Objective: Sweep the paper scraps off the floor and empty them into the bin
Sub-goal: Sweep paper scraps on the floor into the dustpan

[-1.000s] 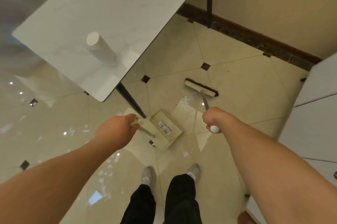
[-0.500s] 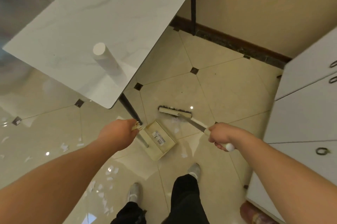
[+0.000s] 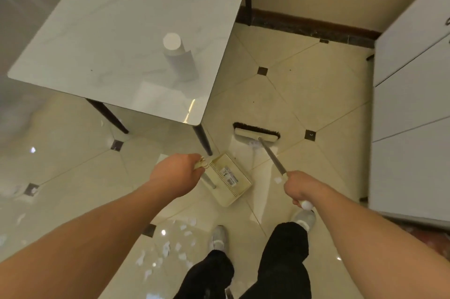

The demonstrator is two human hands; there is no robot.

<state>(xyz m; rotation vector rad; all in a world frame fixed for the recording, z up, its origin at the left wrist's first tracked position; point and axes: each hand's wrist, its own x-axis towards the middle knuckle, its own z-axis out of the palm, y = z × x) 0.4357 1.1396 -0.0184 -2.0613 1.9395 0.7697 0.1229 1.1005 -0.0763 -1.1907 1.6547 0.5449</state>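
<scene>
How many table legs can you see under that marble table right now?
3. One table leg drops from the near corner beside the dustpan, one is under the left edge, one stands by the far wall. A fourth may be hidden.

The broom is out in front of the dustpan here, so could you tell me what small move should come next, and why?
Probably draw the broom back toward the dustpan. Its head rests on the floor just beyond a few paper scraps, the right hand grips the handle, and the left hand holds the pan nearby, ready to catch them.
</scene>
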